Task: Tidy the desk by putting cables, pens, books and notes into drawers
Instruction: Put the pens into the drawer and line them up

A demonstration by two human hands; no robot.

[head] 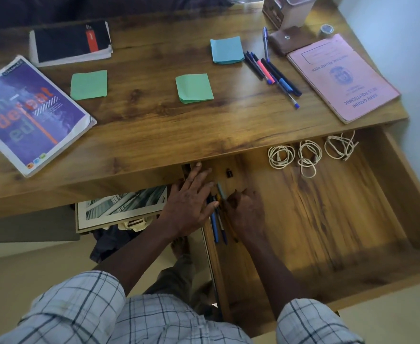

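An open wooden drawer sticks out under the desk's right side. Three coiled white cables lie at its back. Several pens lie along the drawer's left wall. My left hand lies flat with straight fingers over the wall and the pens. Beside it my right hand has its fingers curled round the same pens. On the desk lie several more pens, two green note pads, a blue pad, a purple book, a dark book and a pink record book.
A brown pouch, a tape roll and a white container stand at the desk's back right. A lower shelf under the desk holds a printed sheet. Dark cloth lies on the floor.
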